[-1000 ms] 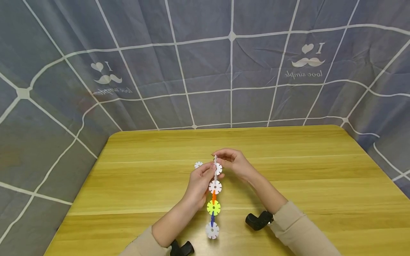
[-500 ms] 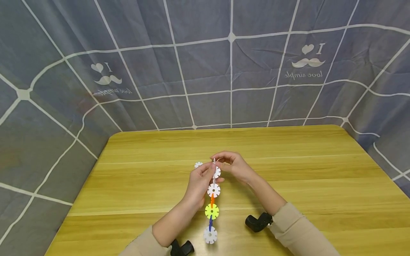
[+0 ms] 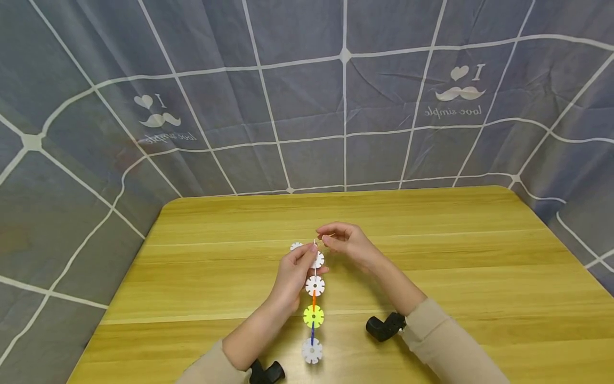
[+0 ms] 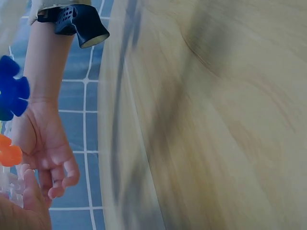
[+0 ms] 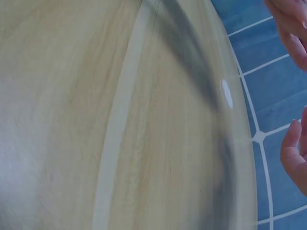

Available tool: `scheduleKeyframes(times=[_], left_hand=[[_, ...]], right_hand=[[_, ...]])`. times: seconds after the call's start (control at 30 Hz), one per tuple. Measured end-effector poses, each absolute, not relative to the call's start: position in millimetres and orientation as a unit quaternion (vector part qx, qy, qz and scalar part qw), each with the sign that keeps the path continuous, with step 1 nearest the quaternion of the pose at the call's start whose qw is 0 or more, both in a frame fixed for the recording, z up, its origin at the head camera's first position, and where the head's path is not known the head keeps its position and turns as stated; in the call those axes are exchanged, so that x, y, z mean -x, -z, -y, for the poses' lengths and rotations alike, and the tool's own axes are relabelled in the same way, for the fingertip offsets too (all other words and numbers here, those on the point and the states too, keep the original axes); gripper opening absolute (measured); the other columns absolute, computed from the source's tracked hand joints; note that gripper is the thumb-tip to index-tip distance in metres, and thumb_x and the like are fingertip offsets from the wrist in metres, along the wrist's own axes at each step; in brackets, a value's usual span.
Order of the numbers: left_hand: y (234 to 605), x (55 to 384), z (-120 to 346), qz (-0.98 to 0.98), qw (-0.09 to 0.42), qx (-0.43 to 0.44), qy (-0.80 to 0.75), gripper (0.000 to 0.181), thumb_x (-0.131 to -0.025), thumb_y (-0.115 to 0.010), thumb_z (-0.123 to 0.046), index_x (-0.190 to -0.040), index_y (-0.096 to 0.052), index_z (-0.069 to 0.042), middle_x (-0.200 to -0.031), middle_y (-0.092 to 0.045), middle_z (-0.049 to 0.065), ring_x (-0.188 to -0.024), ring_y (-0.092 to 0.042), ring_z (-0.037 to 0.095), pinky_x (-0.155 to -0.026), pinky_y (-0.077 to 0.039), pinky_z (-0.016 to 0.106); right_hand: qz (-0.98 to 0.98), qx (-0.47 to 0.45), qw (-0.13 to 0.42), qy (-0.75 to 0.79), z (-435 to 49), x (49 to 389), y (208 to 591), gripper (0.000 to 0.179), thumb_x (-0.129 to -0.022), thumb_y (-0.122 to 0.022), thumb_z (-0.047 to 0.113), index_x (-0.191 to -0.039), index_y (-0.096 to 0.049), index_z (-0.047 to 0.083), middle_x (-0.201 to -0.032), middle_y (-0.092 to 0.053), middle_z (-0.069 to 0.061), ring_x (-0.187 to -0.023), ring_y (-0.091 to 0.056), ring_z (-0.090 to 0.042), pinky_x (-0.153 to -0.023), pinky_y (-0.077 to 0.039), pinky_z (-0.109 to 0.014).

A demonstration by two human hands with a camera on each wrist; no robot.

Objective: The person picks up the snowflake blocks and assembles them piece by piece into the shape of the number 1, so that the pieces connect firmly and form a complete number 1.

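A chain of notched plastic discs runs toward me in the head view, face-on ones alternating with edge-on ones. From the near end come a white disc (image 3: 312, 351), a blue disc (image 3: 313, 334), a yellow disc (image 3: 314, 317), an orange disc (image 3: 314, 300) and several white ones. Near the far end, my left hand (image 3: 292, 274) pinches the white part of this chain. My right hand (image 3: 350, 245) hovers just right of that end, fingers loosely bent and apart from it; I see nothing in its grip. The left wrist view shows the blue disc (image 4: 13, 88) and orange disc (image 4: 9, 152) close up.
A loose white disc (image 3: 296, 246) lies on the wooden table (image 3: 431, 256) behind my left hand. Black wrist mounts (image 3: 385, 326) hang under both sleeves. A grey-blue curtain (image 3: 307, 106) with white lines surrounds the table's back and sides.
The chain and my left hand have shifted slightly left. My right hand's fingertips, close against the chain's far end before, now stand a small gap away from it.
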State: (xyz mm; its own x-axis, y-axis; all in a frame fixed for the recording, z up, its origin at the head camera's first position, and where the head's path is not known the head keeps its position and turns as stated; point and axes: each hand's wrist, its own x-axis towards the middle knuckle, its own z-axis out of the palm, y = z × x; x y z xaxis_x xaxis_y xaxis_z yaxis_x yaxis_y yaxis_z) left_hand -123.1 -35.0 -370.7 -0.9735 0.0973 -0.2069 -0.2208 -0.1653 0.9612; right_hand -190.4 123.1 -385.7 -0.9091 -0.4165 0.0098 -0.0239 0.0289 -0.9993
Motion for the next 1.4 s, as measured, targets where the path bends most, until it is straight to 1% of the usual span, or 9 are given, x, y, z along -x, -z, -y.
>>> scheduleKeyframes(times=[0.1, 0.23, 0.33, 0.5, 0.63, 0.73, 0.93, 1.1, 1.4], left_hand=[[372.2, 123.5, 39.2, -0.642, 0.103, 0.059, -0.758, 0.047, -0.097, -0.051, -0.023, -0.131, -0.044, 0.008, -0.109, -0.059, 0.014, -0.069, -0.065, 0.007, -0.06, -0.052, 0.017], [374.4, 124.1, 44.4, -0.647, 0.099, 0.067, -0.753, 0.047, -0.097, -0.051, -0.023, -0.131, -0.044, 0.009, -0.109, -0.058, 0.015, -0.07, -0.065, 0.007, -0.058, -0.051, 0.017], [376.2, 124.5, 47.5, -0.646, 0.096, 0.074, -0.754, 0.046, -0.097, -0.05, -0.022, -0.131, -0.043, 0.009, -0.107, -0.058, 0.015, -0.07, -0.065, 0.007, -0.058, -0.051, 0.017], [378.7, 124.2, 52.1, -0.642, 0.091, 0.083, -0.757, 0.045, -0.098, -0.05, -0.021, -0.131, -0.044, 0.009, -0.111, -0.056, 0.018, -0.069, -0.064, 0.007, -0.061, -0.053, 0.018], [379.9, 123.3, 55.3, -0.643, 0.088, 0.085, -0.756, 0.045, -0.098, -0.05, -0.021, -0.131, -0.044, 0.009, -0.121, -0.052, 0.024, -0.069, -0.064, 0.006, -0.064, -0.053, 0.019], [381.3, 123.3, 57.6, -0.64, 0.087, 0.085, -0.759, 0.045, -0.098, -0.05, -0.021, -0.131, -0.044, 0.009, -0.122, -0.052, 0.024, -0.068, -0.064, 0.006, -0.063, -0.053, 0.018], [385.0, 124.2, 63.1, -0.634, 0.078, 0.093, -0.764, 0.043, -0.098, -0.049, -0.019, -0.129, -0.045, 0.01, -0.12, -0.055, 0.024, -0.066, -0.063, 0.005, -0.061, -0.051, 0.016], [387.0, 124.6, 66.3, -0.636, 0.077, 0.102, -0.761, 0.042, -0.098, -0.048, -0.018, -0.129, -0.045, 0.01, -0.12, -0.053, 0.024, -0.067, -0.063, 0.006, -0.065, -0.052, 0.018], [389.0, 125.6, 72.8, -0.643, 0.078, 0.107, -0.754, 0.043, -0.098, -0.047, -0.018, -0.13, -0.043, 0.01, -0.123, -0.05, 0.024, -0.068, -0.063, 0.005, -0.067, -0.053, 0.019]], right_hand=[[-0.716, 0.149, 0.143, 0.667, -122.4, 194.4, 388.2, 0.036, -0.09, -0.061, 0.009, -0.118, -0.054, -0.012, -0.106, -0.06, -0.019, -0.087, -0.056, -0.027, -0.072, -0.051, -0.036], [-0.722, 0.139, 0.153, 0.66, -119.8, 199.2, 393.7, 0.036, -0.089, -0.062, 0.007, -0.118, -0.054, -0.012, -0.11, -0.056, -0.028, -0.072, -0.056, -0.024, -0.064, -0.049, -0.032], [-0.722, 0.133, 0.161, 0.66, -115.7, 202.4, 399.0, 0.035, -0.087, -0.062, 0.004, -0.117, -0.055, -0.012, -0.104, -0.059, -0.022, -0.065, -0.056, -0.022, -0.059, -0.048, -0.029], [-0.734, 0.133, 0.169, 0.645, -103.7, 206.1, 405.8, 0.032, -0.085, -0.063, 0.002, -0.114, -0.057, -0.011, -0.09, -0.06, -0.008, -0.064, -0.054, -0.019, -0.057, -0.046, -0.025], [-0.748, 0.138, 0.175, 0.626, -92.5, 205.3, 404.0, 0.032, -0.084, -0.065, 0.0, -0.113, -0.058, -0.01, -0.087, -0.059, -0.01, -0.064, -0.053, -0.017, -0.056, -0.044, -0.026], [-0.764, 0.136, 0.169, 0.607, -86.2, 207.0, 407.2, 0.032, -0.081, -0.067, -0.001, -0.112, -0.059, -0.009, -0.088, -0.058, -0.012, -0.064, -0.051, -0.015, -0.055, -0.044, -0.025], [-0.817, 0.128, 0.118, 0.55, -77.2, 215.7, 423.1, 0.035, -0.073, -0.075, 0.001, -0.106, -0.064, -0.003, -0.085, -0.059, -0.01, -0.071, -0.052, -0.015, -0.058, -0.046, -0.022], [-0.858, 0.12, 0.081, 0.493, -70.3, 218.2, 425.4, 0.035, -0.071, -0.08, 0.008, -0.102, -0.067, 0.001, -0.075, -0.055, -0.004, -0.068, -0.048, -0.014, -0.057, -0.041, -0.021], [-0.915, 0.117, 0.07, 0.38, -58.3, 219.2, 420.9, 0.034, -0.071, -0.082, 0.023, -0.099, -0.067, 0.01, -0.067, -0.047, 0.001, -0.058, -0.041, -0.012, -0.05, -0.031, -0.023]])
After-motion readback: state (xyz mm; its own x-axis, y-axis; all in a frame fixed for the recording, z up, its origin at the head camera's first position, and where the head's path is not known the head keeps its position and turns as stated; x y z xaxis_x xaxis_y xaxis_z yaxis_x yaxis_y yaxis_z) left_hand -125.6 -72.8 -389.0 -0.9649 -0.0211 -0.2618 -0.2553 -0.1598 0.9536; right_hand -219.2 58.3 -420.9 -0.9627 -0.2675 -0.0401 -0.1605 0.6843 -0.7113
